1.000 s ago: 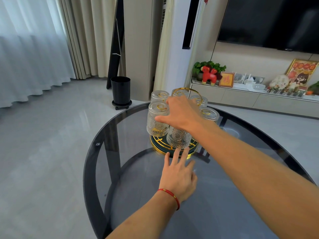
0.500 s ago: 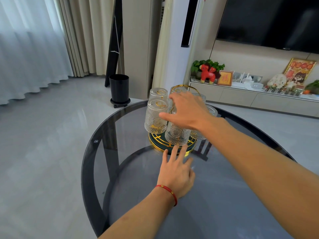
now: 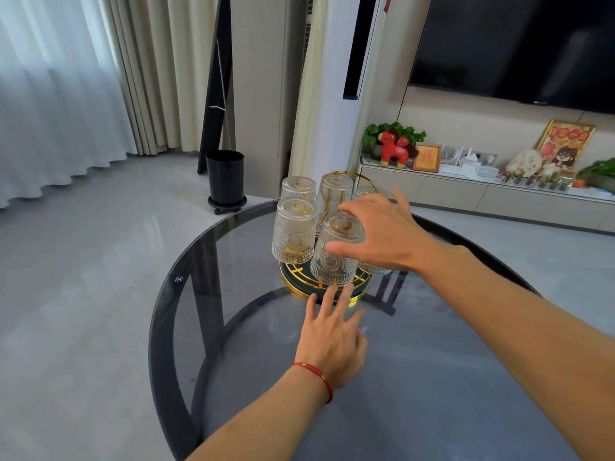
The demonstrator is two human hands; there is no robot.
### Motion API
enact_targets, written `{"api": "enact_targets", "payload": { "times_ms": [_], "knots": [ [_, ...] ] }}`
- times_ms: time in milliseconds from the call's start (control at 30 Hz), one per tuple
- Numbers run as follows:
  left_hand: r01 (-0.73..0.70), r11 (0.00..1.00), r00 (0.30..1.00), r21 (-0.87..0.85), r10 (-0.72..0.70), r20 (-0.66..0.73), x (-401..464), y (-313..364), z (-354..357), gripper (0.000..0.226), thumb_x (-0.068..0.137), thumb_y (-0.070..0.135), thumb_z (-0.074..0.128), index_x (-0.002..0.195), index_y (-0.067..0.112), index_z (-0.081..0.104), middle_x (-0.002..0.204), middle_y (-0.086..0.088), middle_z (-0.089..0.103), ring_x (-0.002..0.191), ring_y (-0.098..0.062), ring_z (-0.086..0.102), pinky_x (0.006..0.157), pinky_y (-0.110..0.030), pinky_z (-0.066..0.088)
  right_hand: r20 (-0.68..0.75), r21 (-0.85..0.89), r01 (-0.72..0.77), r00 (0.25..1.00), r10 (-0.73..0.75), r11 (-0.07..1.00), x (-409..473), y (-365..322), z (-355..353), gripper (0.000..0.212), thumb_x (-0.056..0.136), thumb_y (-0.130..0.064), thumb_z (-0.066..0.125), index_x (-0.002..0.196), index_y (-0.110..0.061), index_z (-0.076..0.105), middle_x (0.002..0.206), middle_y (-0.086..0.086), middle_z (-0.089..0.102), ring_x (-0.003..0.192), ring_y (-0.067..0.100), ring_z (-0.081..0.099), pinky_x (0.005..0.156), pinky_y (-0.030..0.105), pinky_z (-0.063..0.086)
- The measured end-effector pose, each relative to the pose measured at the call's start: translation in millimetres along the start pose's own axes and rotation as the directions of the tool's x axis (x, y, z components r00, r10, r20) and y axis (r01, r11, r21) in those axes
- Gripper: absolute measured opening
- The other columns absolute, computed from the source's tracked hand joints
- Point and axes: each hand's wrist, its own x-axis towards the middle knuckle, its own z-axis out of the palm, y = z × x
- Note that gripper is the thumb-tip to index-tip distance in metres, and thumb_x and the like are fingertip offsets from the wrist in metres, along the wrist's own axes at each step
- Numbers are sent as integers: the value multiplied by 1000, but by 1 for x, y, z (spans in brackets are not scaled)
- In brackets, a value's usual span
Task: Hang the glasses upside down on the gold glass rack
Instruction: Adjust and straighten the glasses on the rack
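On the round glass counter (image 3: 233,327), five glasses hang inverted on the rack (image 3: 332,291); right hand (image 3: 376,237) released over the near glass (image 3: 336,251), left hand (image 3: 332,341) flat, empty.

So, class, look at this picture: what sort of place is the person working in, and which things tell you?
Most likely a home living room. A large dark television hangs on the wall above a low cabinet of ornaments, long curtains cover the window, and the glass rack stands on a round glass table.

Clear ribbed glasses (image 3: 294,232), shiny gold metal rack (image 3: 349,176) — glossy smoked-glass table (image 3: 213,277), polished floor (image 3: 83,261)
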Motion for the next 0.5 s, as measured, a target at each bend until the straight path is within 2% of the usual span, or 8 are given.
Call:
{"api": "enact_targets", "payload": {
  "times_ms": [167, 300, 500],
  "knots": [
    [-1, 1000, 1000, 11, 1, 15, 1, 1, -2, 41, 100, 38, 35, 130, 24, 57, 169, -7, 19, 150, -36, 17, 120, -62, 16, -47, 41, -3, 999, 5, 999, 2, -3, 2, 73, 82, -73, 59, 138, -25, 56, 137, -4, 64, 135, 19, 49, 122, 57, 7],
    [-1, 1000, 1000, 18, 1, 17, 1, 1, -3, 41, 99, 38, 33, 129, 24, 58, 168, -8, 19, 148, -36, 18, 120, -62, 16, -26, 46, 13, 1000, -12, 999, 3, -4, 1, 73, 81, -72, 60, 138, -27, 57, 134, -5, 65, 130, 18, 53, 121, 57, 12],
    [0, 1000, 1000, 13, 0, 12, 1, 1, -2, 42, 98, 38, 34, 130, 24, 58, 168, -8, 20, 148, -36, 19, 119, -62, 17, -25, 20, 32, 999, -31, 999, 2, -4, 2, 75, 80, -74, 56, 138, -27, 56, 134, -5, 65, 130, 19, 54, 121, 59, 10]
  ]
}}
